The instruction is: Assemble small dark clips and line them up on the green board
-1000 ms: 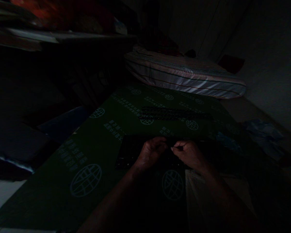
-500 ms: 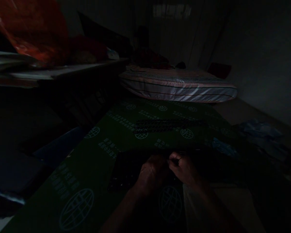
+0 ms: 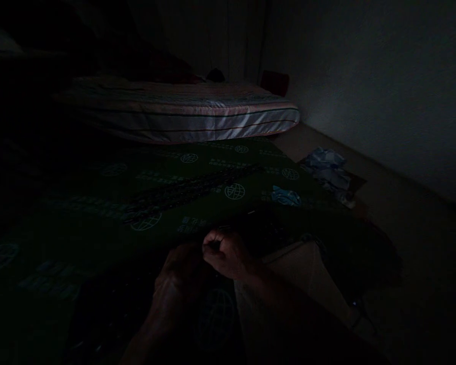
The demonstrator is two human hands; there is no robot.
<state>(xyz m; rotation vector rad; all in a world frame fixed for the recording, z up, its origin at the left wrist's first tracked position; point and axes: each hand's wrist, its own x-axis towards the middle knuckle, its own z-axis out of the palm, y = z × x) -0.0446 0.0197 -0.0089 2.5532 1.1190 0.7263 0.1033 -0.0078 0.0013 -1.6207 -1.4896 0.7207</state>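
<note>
The room is very dark. My left hand (image 3: pixel 180 271) and my right hand (image 3: pixel 224 252) are close together low in the middle, above a green printed mat (image 3: pixel 110 218) and a dark flat piece on it that I can barely see. Both hands have curled fingers. The right one is pinched on something too small and dark to name. The left hand's fingers are closed too, touching the right hand; what they hold is hidden. A long dark beaded strip (image 3: pixel 190 188) lies farther out on the mat.
A striped mattress (image 3: pixel 197 114) lies on the floor beyond the mat. Crumpled pale blue plastic (image 3: pixel 325 167) sits by the right wall, and a smaller blue scrap (image 3: pixel 285 196) lies on the mat's edge. A pale cloth (image 3: pixel 300 274) is under my right forearm.
The view has swung to the right, so the shelf and red bag on the left are out of sight. My two hands stay together in the same pinching pose.
</note>
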